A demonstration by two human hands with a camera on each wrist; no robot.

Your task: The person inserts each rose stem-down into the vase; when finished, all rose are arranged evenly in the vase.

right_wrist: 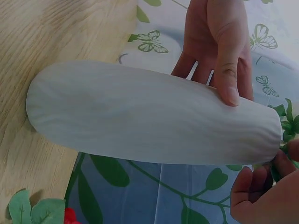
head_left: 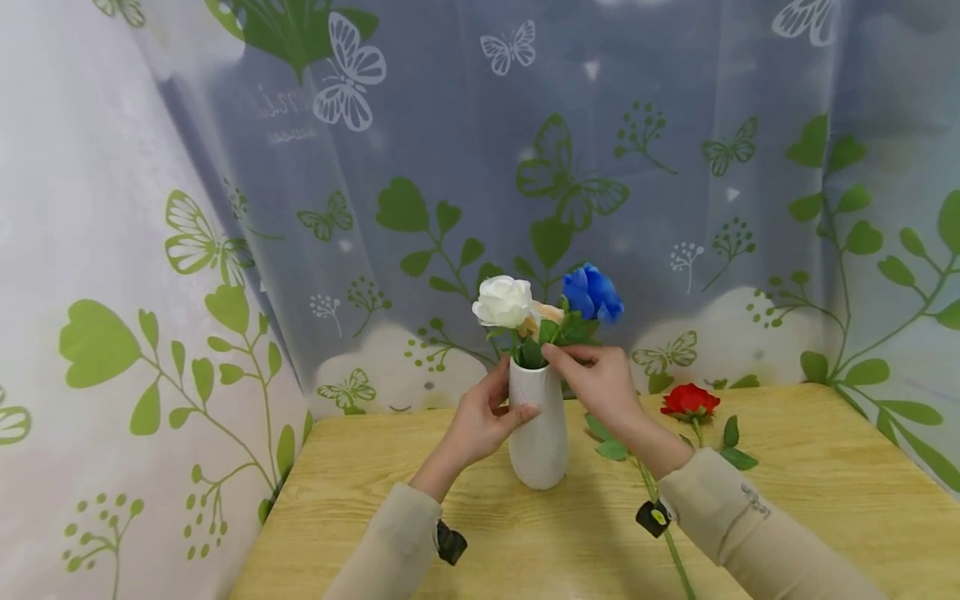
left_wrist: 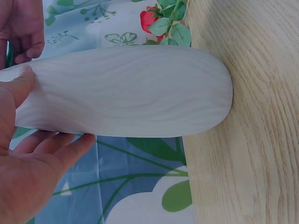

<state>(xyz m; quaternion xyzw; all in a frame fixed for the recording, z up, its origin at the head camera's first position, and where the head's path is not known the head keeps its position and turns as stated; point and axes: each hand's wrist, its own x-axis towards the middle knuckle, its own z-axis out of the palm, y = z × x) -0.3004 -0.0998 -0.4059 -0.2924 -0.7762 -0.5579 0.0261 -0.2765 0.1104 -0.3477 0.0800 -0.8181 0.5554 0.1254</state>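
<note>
A white ribbed vase (head_left: 538,446) stands upright on the table. My left hand (head_left: 478,423) grips its upper part, thumb on the near side and fingers around the far side. A white rose (head_left: 502,302), a peach flower (head_left: 551,312) and a blue rose (head_left: 592,293) rise from the vase mouth. At the rim, my right hand (head_left: 600,385) pinches among the green stems and leaves, just below the blue rose. The right wrist view shows those right fingers (right_wrist: 254,184) curled at the mouth; the exact stem between them is partly hidden.
On the wooden table (head_left: 390,467), a red rose (head_left: 690,402) with a long leafy stem lies right of the vase, partly under my right forearm. A patterned curtain (head_left: 450,125) with leaves and butterflies hangs behind the table and at both sides.
</note>
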